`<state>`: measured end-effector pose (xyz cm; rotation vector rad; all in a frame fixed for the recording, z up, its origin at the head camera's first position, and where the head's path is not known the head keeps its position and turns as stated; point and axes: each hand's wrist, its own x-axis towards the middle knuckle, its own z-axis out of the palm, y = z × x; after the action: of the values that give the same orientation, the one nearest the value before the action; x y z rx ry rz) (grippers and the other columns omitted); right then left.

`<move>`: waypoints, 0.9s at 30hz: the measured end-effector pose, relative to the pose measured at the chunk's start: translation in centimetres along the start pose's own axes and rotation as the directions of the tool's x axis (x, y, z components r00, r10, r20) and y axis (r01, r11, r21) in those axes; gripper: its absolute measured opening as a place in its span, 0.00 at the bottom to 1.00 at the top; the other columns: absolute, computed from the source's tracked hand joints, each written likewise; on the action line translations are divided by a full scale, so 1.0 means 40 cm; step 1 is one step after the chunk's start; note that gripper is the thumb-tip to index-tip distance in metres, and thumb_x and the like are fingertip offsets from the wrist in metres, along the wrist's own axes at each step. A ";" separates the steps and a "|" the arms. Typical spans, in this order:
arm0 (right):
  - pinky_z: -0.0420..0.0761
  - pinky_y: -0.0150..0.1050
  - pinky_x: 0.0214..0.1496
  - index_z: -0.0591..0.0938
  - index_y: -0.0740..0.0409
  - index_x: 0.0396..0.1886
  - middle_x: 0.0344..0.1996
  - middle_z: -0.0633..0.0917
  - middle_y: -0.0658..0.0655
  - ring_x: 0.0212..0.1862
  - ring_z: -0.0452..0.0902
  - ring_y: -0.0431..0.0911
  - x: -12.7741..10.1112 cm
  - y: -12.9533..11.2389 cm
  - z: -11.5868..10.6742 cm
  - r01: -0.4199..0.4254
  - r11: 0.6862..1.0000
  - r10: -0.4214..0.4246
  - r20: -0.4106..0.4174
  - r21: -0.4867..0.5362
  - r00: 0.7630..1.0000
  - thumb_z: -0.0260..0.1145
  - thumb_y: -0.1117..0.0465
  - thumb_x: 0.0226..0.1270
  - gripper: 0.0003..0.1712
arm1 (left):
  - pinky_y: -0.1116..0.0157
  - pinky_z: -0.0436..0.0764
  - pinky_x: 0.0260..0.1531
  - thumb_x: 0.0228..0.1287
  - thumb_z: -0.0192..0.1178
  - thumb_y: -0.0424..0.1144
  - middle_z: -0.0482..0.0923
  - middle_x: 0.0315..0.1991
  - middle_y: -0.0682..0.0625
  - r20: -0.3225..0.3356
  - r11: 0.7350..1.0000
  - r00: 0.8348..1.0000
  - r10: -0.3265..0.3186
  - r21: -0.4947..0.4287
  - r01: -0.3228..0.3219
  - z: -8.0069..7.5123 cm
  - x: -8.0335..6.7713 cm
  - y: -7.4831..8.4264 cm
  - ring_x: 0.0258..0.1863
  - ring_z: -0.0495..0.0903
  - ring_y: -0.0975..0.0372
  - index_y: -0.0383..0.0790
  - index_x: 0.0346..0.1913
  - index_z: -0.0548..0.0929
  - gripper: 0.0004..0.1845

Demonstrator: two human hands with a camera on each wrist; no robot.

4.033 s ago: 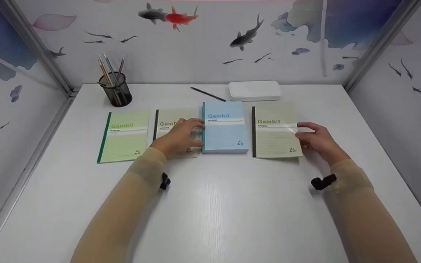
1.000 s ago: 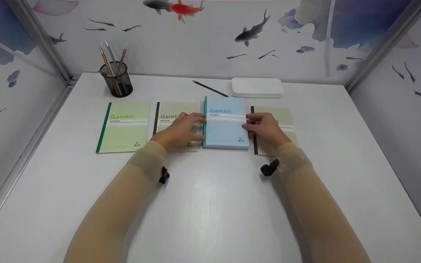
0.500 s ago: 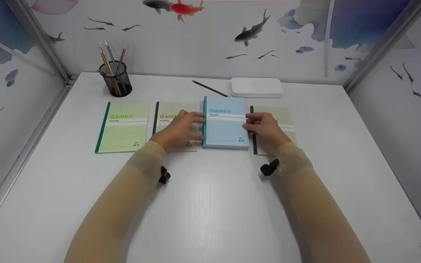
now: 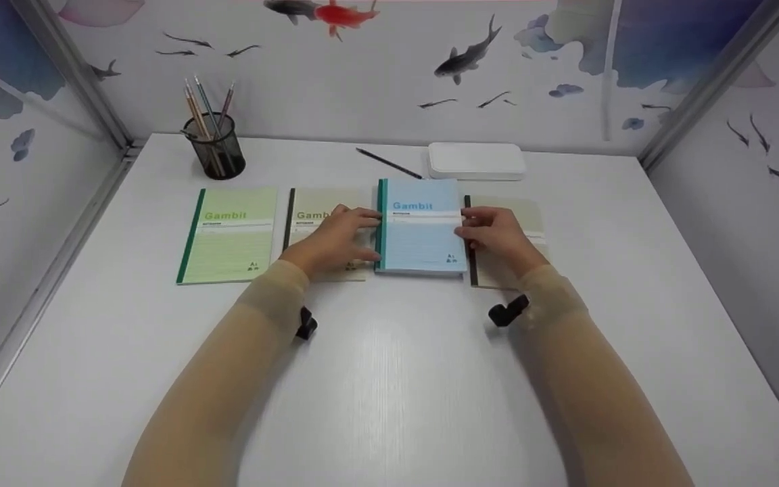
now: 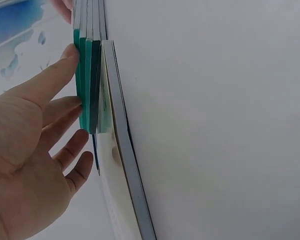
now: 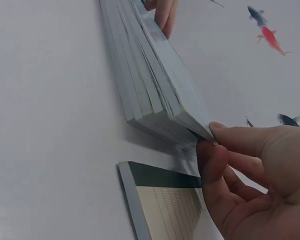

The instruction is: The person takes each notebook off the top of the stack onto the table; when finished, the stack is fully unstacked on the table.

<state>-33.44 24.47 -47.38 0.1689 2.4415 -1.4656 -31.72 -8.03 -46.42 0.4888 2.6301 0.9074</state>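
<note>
A stack of several notebooks [image 6: 140, 80] lies mid-table, topped by a blue notebook [image 4: 425, 237] with a green spine. My right hand [image 4: 498, 233] pinches the top notebook's right edge between thumb and fingers; in the right wrist view that edge sits slightly off the stack. Against the green spines [image 5: 82, 75] on the other side, the fingertips of my left hand [image 4: 335, 240] rest, fingers spread. Beneath my left hand lies a beige notebook [image 4: 305, 203], partly covered. Another beige notebook [image 4: 521, 206] is mostly hidden behind my right hand.
A green notebook [image 4: 230, 250] lies at the far left of the row. Behind stand a black mesh pencil cup [image 4: 217, 152] with several pencils, a black pencil [image 4: 388, 162] and a white case [image 4: 476, 161]. Walls enclose the table's back and sides.
My right hand came over from the right beige notebook to the blue one. In the last half second, it and the top notebook shifted slightly right; my left hand stayed put.
</note>
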 end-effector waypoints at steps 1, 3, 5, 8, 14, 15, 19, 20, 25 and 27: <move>0.83 0.32 0.52 0.76 0.48 0.72 0.57 0.81 0.55 0.52 0.79 0.46 -0.001 0.000 -0.002 0.002 1.000 -0.002 0.005 0.013 1.000 0.71 0.55 0.72 0.31 | 0.55 0.66 0.75 0.61 0.75 0.52 0.62 0.77 0.60 0.002 1.000 1.000 -0.007 0.004 0.007 -0.003 -0.002 0.001 0.72 0.60 0.60 0.55 0.77 0.69 0.42; 0.83 0.31 0.51 0.75 0.49 0.73 0.57 0.81 0.55 0.51 0.80 0.46 -0.003 0.002 -0.008 0.007 0.999 -0.009 0.026 0.053 1.000 0.70 0.54 0.72 0.31 | 0.54 0.64 0.77 0.61 0.75 0.52 0.62 0.77 0.61 0.001 1.000 1.000 -0.010 0.020 0.010 -0.008 -0.004 0.002 0.74 0.59 0.60 0.56 0.77 0.69 0.42; 0.83 0.31 0.49 0.74 0.51 0.73 0.56 0.82 0.56 0.49 0.81 0.45 -0.007 0.005 -0.014 0.020 0.996 -0.025 0.051 0.088 0.998 0.69 0.55 0.73 0.31 | 0.54 0.62 0.78 0.61 0.74 0.52 0.62 0.77 0.62 0.001 0.999 1.000 0.002 0.039 -0.002 -0.011 -0.006 0.004 0.76 0.58 0.59 0.56 0.77 0.69 0.41; 0.85 0.32 0.47 0.72 0.51 0.75 0.53 0.83 0.58 0.46 0.82 0.45 -0.011 0.013 -0.020 0.039 0.992 -0.049 0.087 0.117 0.995 0.67 0.56 0.75 0.31 | 0.54 0.60 0.78 0.63 0.73 0.52 0.61 0.79 0.63 0.007 0.997 0.999 0.034 0.065 -0.034 -0.011 -0.006 0.004 0.78 0.56 0.59 0.55 0.76 0.70 0.40; 0.86 0.34 0.44 0.67 0.52 0.78 0.55 0.84 0.60 0.42 0.85 0.43 -0.013 0.027 -0.022 0.048 0.992 -0.061 0.114 0.113 0.992 0.68 0.57 0.74 0.36 | 0.50 0.56 0.80 0.63 0.73 0.53 0.59 0.79 0.64 0.022 0.997 0.999 0.031 0.066 -0.033 -0.009 -0.009 -0.002 0.82 0.50 0.53 0.57 0.75 0.71 0.38; 0.86 0.33 0.44 0.67 0.53 0.78 0.56 0.84 0.60 0.42 0.85 0.43 -0.013 0.028 -0.022 0.040 0.991 -0.054 0.115 0.125 0.992 0.69 0.58 0.73 0.37 | 0.50 0.56 0.80 0.63 0.73 0.53 0.59 0.79 0.64 0.022 0.997 0.999 0.029 0.064 -0.031 -0.009 -0.009 -0.003 0.82 0.50 0.53 0.57 0.75 0.71 0.38; 0.86 0.31 0.44 0.64 0.53 0.80 0.57 0.84 0.59 0.41 0.84 0.41 -0.019 0.029 -0.021 -0.007 0.983 -0.015 0.119 0.184 0.993 0.69 0.60 0.72 0.40 | 0.52 0.59 0.79 0.63 0.73 0.53 0.59 0.79 0.63 0.020 0.998 0.999 0.035 0.052 -0.036 -0.010 -0.010 -0.001 0.80 0.53 0.57 0.57 0.75 0.71 0.38; 0.86 0.31 0.44 0.64 0.52 0.80 0.57 0.83 0.59 0.41 0.84 0.41 -0.022 0.030 -0.021 -0.013 0.980 -0.010 0.116 0.200 0.993 0.69 0.60 0.72 0.40 | 0.52 0.59 0.79 0.63 0.73 0.53 0.60 0.79 0.63 0.020 0.998 0.999 0.035 0.050 -0.036 -0.010 -0.010 0.000 0.80 0.54 0.57 0.57 0.75 0.71 0.38; 0.86 0.33 0.43 0.65 0.46 0.78 0.58 0.83 0.60 0.40 0.84 0.42 -0.041 0.040 -0.021 -0.003 0.973 -0.020 0.096 0.232 0.995 0.68 0.61 0.72 0.38 | 0.51 0.59 0.79 0.62 0.73 0.53 0.59 0.79 0.63 0.024 0.999 0.999 0.022 0.049 -0.023 -0.008 -0.012 0.001 0.80 0.53 0.57 0.57 0.75 0.71 0.39; 0.86 0.34 0.42 0.65 0.46 0.77 0.58 0.82 0.60 0.40 0.85 0.42 -0.048 0.047 -0.025 0.003 0.970 -0.027 0.096 0.245 0.995 0.67 0.61 0.72 0.37 | 0.50 0.61 0.77 0.62 0.73 0.53 0.59 0.79 0.63 0.024 0.998 1.000 0.018 0.053 -0.019 -0.007 -0.011 0.001 0.78 0.55 0.56 0.57 0.75 0.71 0.39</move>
<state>-31.35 26.33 -47.94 0.1257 2.1846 -1.7363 -31.41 -8.33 -46.09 0.5346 2.6385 0.8332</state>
